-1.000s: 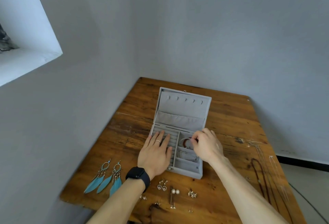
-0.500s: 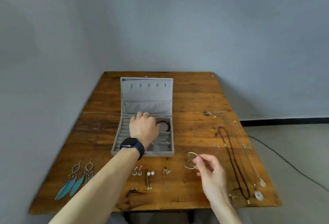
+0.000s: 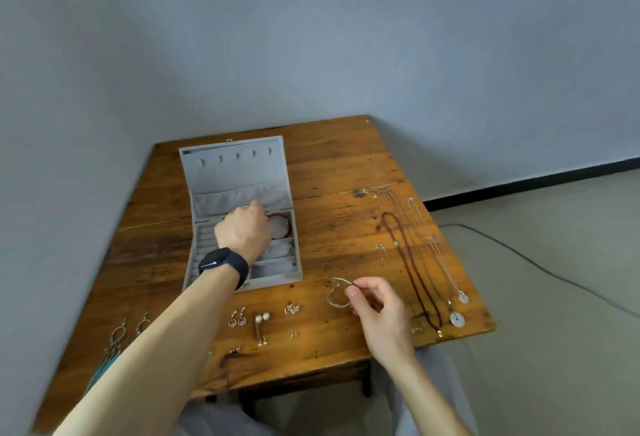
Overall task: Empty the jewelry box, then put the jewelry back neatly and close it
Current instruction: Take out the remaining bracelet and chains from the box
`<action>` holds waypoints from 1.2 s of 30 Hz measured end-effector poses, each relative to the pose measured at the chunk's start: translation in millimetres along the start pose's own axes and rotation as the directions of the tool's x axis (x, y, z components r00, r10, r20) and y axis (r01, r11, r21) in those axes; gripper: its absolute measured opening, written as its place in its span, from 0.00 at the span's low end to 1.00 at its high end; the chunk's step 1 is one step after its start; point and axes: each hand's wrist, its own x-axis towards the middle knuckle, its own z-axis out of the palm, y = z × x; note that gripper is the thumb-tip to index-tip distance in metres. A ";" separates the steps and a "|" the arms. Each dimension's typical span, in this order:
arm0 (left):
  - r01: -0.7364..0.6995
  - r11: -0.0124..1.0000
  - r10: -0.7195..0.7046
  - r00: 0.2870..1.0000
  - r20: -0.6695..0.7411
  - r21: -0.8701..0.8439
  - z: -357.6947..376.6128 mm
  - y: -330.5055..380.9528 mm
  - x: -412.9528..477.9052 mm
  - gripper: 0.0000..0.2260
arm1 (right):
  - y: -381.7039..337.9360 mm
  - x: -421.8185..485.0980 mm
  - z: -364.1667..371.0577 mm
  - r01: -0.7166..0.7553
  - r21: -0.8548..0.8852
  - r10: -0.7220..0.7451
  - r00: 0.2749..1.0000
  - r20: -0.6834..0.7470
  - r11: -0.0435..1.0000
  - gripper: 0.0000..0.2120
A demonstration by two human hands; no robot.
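Observation:
The grey jewelry box (image 3: 221, 172) stands open on the wooden table (image 3: 339, 165), its lid leaning back. My left hand (image 3: 244, 231) reaches into the box's far right compartment, fingers curled down beside a red bracelet (image 3: 281, 224); what the fingers hold is hidden. Another bracelet (image 3: 284, 248) lies in the middle right compartment. My right hand (image 3: 375, 304) pinches a thin silver bangle (image 3: 336, 293) just above the table, in front of the box's right corner.
Small earrings (image 3: 239, 318), pearl drops (image 3: 260, 323) and studs (image 3: 292, 309) lie in a row before the box. Teal feather earrings (image 3: 116, 345) lie at the front left. Several necklaces (image 3: 412, 262) stretch along the table's right side. Walls close the left and back; a cable (image 3: 540, 262) crosses the floor.
My right hand left the box with the silver bangle and carried it to the table in front. My left hand moved from the ring rolls to the box's far right compartment.

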 end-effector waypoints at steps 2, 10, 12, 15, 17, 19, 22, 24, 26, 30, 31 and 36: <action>-0.058 0.997 0.054 0.997 -0.059 -0.057 -9.6 1.1 -4.4 0.07 | -0.1 -0.2 -0.2 -0.003 0.000 0.003 1.000 0.007 1.000 0.04; -0.142 0.912 0.140 0.990 -0.033 -0.384 -22.1 40.6 2.2 0.08 | -2.0 0.7 -1.2 -0.012 0.007 0.012 1.000 0.022 1.000 0.04; -0.117 0.898 0.144 0.989 0.032 -0.425 -11.1 55.0 7.3 0.06 | -3.1 0.2 -1.7 -0.023 0.015 0.022 0.999 0.030 1.000 0.04; -0.066 0.900 0.131 0.984 0.123 -0.431 5.8 72.4 16.5 0.06 | -2.8 -0.2 -1.9 -0.046 0.027 0.045 0.998 0.038 0.999 0.05; -0.048 0.919 0.114 0.982 0.148 -0.390 14.4 80.5 21.9 0.07 | -3.3 0.0 -2.0 -0.065 0.043 0.063 0.997 0.047 0.997 0.05; -0.049 0.949 0.096 0.986 0.139 -0.313 20.4 85.4 25.8 0.07 | -3.9 0.3 -2.2 -0.073 0.064 0.070 0.996 0.051 0.995 0.05; -0.058 0.985 0.070 0.995 0.067 -0.163 25.6 88.7 28.4 0.07 | -4.6 0.3 -1.8 -0.071 0.100 0.066 0.996 0.060 0.992 0.05; -0.055 0.992 0.059 0.998 0.036 -0.110 29.0 89.6 29.8 0.07 | -5.0 -0.1 -1.4 -0.073 0.109 0.066 0.996 0.062 0.991 0.05; -0.049 0.994 0.052 0.998 0.026 -0.100 31.6 89.3 31.5 0.07 | -5.7 0.0 -1.3 -0.080 0.110 0.072 0.995 0.067 0.991 0.05; -0.023 0.991 0.025 1.000 0.017 -0.131 33.9 86.7 33.8 0.09 | -6.9 0.5 -1.8 -0.099 0.105 0.092 0.993 0.071 0.990 0.05; -0.017 0.990 0.021 0.999 0.027 -0.142 34.3 85.9 33.8 0.09 | -6.9 0.5 -1.6 -0.100 0.099 0.093 0.993 0.069 0.990 0.05; -0.019 0.981 0.026 0.999 0.035 -0.192 25.2 76.3 24.5 0.14 | -7.2 0.5 -0.5 -0.067 0.030 0.065 0.996 0.055 0.997 0.05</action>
